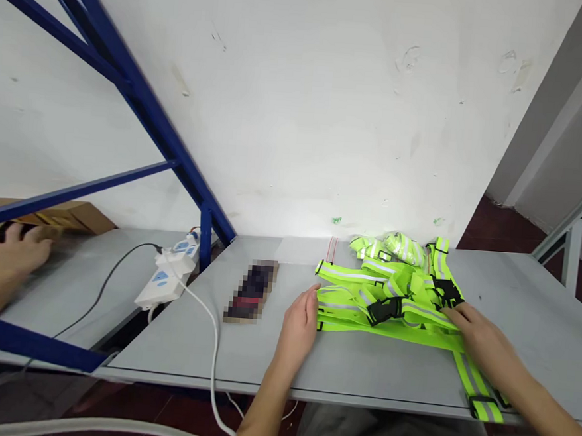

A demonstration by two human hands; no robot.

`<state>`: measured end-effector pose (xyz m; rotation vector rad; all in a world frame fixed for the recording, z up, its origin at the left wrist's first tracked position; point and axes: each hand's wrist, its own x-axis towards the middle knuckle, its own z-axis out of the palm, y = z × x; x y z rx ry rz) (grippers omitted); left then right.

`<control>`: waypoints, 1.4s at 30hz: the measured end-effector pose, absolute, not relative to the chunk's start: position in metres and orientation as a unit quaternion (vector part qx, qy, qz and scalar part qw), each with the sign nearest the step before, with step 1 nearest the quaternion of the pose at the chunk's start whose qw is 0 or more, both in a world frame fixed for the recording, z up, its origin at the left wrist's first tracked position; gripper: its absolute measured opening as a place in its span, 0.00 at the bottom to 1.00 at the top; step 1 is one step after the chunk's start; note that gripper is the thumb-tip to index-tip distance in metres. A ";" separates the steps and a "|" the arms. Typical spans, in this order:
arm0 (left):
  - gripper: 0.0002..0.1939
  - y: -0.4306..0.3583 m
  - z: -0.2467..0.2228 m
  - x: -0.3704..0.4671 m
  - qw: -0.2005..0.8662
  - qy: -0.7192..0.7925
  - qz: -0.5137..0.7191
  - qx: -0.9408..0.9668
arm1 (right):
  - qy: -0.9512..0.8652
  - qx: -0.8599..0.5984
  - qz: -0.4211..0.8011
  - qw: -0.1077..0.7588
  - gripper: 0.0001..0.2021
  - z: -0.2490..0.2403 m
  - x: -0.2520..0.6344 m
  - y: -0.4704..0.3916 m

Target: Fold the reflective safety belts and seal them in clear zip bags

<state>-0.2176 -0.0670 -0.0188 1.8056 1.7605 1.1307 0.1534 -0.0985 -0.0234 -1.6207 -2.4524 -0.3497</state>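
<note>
A tangle of neon-yellow straps [387, 272] with silver stripes and black buckles lies on the grey table, right of centre. At its left end my left hand [302, 318] is closed on the strap ends, fingers together. My right hand [477, 334] pinches the straps at the right side, just below a black buckle [446, 292]. Another black buckle [385, 310] sits on top between my hands. One strap end [484, 407] hangs over the table's front edge below my right hand. Behind the pile are bundled straps [404, 248] in clear plastic.
A blurred-out phone-like object [252, 292] lies left of my left hand. White power strips [167, 277] and cables stand by the blue metal frame [204, 238]. At far left, another person's hand [17, 252] reaches over a cardboard box [84, 217]. A white wall rises behind.
</note>
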 end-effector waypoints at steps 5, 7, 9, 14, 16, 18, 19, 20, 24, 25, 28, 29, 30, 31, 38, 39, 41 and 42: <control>0.25 -0.072 -0.012 -0.220 0.153 0.628 0.390 0.656 | -0.851 -0.496 -0.150 0.086 0.28 0.000 0.188 -0.076; 0.25 -0.074 -0.012 -0.221 0.147 0.626 0.387 0.661 | -0.863 -0.473 -0.154 0.084 0.28 0.003 0.196 -0.065; 0.24 -0.077 -0.014 -0.222 0.149 0.625 0.380 0.665 | -0.874 -0.457 -0.143 0.077 0.28 0.003 0.201 -0.056; 0.22 -0.082 -0.022 -0.219 0.190 0.592 0.380 0.685 | -0.862 -0.498 -0.077 0.059 0.28 -0.009 0.206 -0.040; 0.20 -0.083 -0.023 -0.216 0.210 0.581 0.393 0.681 | -0.857 -0.509 -0.052 0.057 0.26 -0.013 0.203 -0.041; 0.18 -0.083 -0.025 -0.213 0.230 0.574 0.410 0.670 | -0.859 -0.506 -0.045 0.063 0.24 -0.013 0.195 -0.047; 0.17 -0.083 -0.026 -0.212 0.239 0.570 0.421 0.663 | -0.860 -0.503 -0.048 0.069 0.24 -0.010 0.189 -0.052; 0.17 -0.083 -0.026 -0.211 0.247 0.567 0.433 0.655 | -0.862 -0.499 -0.050 0.074 0.25 -0.005 0.180 -0.058; 0.15 -0.083 -0.031 -0.211 0.266 0.562 0.471 0.626 | -0.884 -0.458 -0.026 0.094 0.27 0.022 0.125 -0.075; 0.15 -0.083 -0.033 -0.211 0.270 0.561 0.476 0.621 | -0.887 -0.449 -0.014 0.107 0.24 0.027 0.106 -0.076; 0.15 -0.084 -0.036 -0.209 0.295 0.563 0.496 0.591 | -0.913 -0.389 0.034 0.120 0.14 0.033 0.044 -0.070; 0.16 -0.084 -0.036 -0.208 0.309 0.563 0.505 0.576 | -0.917 -0.379 0.041 0.118 0.13 0.031 0.025 -0.066; 0.17 -0.084 -0.036 -0.206 0.324 0.563 0.515 0.560 | -0.922 -0.368 0.040 0.114 0.13 0.027 0.007 -0.062; 0.18 -0.084 -0.035 -0.205 0.337 0.562 0.524 0.545 | -0.929 -0.354 0.039 0.104 0.13 0.023 -0.008 -0.058; 0.18 -0.082 -0.031 -0.193 0.356 0.572 0.535 0.511 | -0.937 -0.333 0.009 0.104 0.07 0.006 -0.044 -0.038; 0.18 -0.082 -0.032 -0.192 0.356 0.572 0.531 0.515 | -0.937 -0.334 0.006 0.106 0.07 0.007 -0.041 -0.036; 0.18 -0.083 -0.034 -0.191 0.358 0.570 0.523 0.523 | -0.934 -0.339 0.000 0.111 0.07 0.009 -0.034 -0.032; 0.18 -0.083 -0.035 -0.190 0.359 0.569 0.519 0.527 | -0.932 -0.344 -0.003 0.113 0.08 0.010 -0.031 -0.030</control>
